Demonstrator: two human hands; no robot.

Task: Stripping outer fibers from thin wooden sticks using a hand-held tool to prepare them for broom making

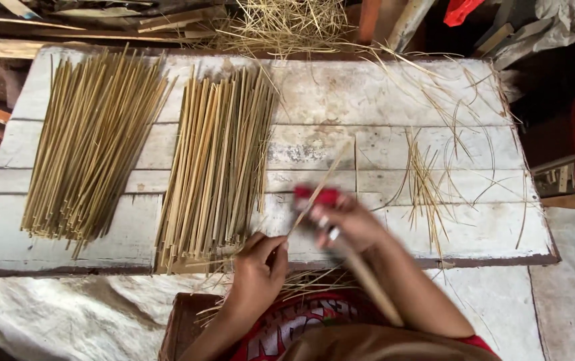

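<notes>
Garment: red cloth with a white printed pattern (294, 327) is seen nearest the camera, at the bottom edge; the print is left undescribed.
Left hand: left hand (260, 267) is closed in a pinch on the near end of a thin bamboo strip (317, 187).
Right hand: right hand (347, 224), blurred, is wrapped around a tool with a red part (317, 196) and a long pale handle (367, 284) running back toward the body.
Strip axis: the strip is laid diagonally, from the left hand up and to the right, away from the body; it is crossed by the tool just beyond the left hand.
Board: a worn white plank board (381, 93) is set under the hands.
Bundles: two fanned stacks of strips, the middle stack (217, 160) and the far-left stack (90, 144), are laid lengthwise away from the body, nearer the left hand.
Shavings: loose slivers (428, 180) are scattered to the right.
Labels: no packages or signs are seen.
</notes>
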